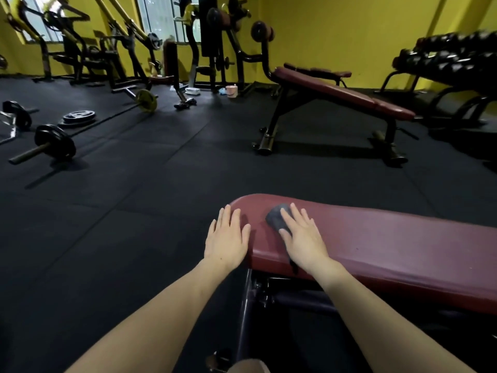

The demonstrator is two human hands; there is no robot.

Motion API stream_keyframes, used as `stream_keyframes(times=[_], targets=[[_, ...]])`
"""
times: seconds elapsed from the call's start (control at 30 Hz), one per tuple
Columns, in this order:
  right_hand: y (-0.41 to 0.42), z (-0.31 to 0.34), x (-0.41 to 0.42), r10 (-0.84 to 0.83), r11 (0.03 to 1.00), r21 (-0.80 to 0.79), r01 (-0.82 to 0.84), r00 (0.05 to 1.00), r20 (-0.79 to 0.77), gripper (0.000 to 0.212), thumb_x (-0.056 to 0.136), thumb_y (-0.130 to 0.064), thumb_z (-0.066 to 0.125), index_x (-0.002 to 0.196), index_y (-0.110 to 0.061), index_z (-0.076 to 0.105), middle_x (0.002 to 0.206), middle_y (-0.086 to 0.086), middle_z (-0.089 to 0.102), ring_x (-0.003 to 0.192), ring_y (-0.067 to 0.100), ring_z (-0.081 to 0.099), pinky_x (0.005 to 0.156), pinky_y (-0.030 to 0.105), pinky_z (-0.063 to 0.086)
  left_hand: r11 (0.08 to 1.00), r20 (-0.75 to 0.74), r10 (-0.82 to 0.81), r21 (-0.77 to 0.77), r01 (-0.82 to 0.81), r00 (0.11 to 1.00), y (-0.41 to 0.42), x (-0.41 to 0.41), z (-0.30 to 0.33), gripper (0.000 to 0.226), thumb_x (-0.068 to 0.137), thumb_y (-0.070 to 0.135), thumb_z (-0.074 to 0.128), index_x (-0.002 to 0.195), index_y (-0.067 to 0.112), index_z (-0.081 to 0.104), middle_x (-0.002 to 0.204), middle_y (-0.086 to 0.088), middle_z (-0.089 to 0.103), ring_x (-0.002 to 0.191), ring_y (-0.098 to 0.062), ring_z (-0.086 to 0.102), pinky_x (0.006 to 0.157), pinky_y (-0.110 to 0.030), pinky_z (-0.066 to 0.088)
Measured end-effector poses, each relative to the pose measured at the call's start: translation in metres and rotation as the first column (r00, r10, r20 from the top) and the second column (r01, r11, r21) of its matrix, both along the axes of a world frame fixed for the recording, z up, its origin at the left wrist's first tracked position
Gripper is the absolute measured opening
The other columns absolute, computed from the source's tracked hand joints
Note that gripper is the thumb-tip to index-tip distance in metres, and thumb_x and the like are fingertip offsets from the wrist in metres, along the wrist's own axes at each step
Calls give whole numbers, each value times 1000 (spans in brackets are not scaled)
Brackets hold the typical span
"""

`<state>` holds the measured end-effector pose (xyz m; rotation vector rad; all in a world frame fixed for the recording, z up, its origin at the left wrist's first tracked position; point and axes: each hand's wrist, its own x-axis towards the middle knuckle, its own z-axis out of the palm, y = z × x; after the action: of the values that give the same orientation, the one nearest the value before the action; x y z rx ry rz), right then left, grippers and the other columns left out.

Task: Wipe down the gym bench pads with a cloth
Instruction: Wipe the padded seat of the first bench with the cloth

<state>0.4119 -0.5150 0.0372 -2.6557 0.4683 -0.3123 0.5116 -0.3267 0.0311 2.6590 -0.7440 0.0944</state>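
Maroon bench pad (pixel 390 243) fills the lower right of the view, its rounded end pointing toward the middle of the frame, above a dark metal frame (pixel 246 313). Far to the left, on the black rubber floor (pixel 134 211), a barbell with a black plate (pixel 55 142) lies near a flat weight plate (pixel 78 116), and farther back a bar carries a yellow plate (pixel 146 100). Behind these, yellow-and-black machines (pixel 80 44) stand along the yellow wall beneath the windows. Moving rightward in the foreground, the left hand (pixel 227 238) is spread with straight fingers at the rounded end of the pad; its fingertips lie over the pad's edge, though contact cannot be confirmed. Just beside it, the right hand (pixel 302 238) presses flat, fingers straight, on a dark grey cloth (pixel 277 219) bunched on top of the pad near that same end; part of the cloth shows beyond the fingertips and a dark strip hangs over the near edge. Across the room, a second maroon bench (pixel 344 92) slopes down on a black stand, with a pinkish cup (pixel 231 91) on the floor to its left. At the far right a dumbbell rack (pixel 451 60) appears blurred.
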Motion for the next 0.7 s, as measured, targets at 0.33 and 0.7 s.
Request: stream_keyframes(times=[0.33,0.7], targets=[[-28,6,41,33,996,89,-27,997,-63,54,108,-35,46,160,-34,31,168,-13,22,153,16,28,123,36,27,998,-38,10,-60,-13,999,-21,15,-28,70,102,55,8,164,21,5,170,-17,-11,158,-28,-13,129,-42,-4],[-28,3,52,173,983,71,-170,984,-46,45,104,-35,57,148,-31,52,160,-10,40,151,14,33,123,37,27,990,-85,24,-137,-36,996,-18,15,-27,73,104,52,15,163,11,-3,171,-12,-6,158,-22,-12,128,-35,-5]])
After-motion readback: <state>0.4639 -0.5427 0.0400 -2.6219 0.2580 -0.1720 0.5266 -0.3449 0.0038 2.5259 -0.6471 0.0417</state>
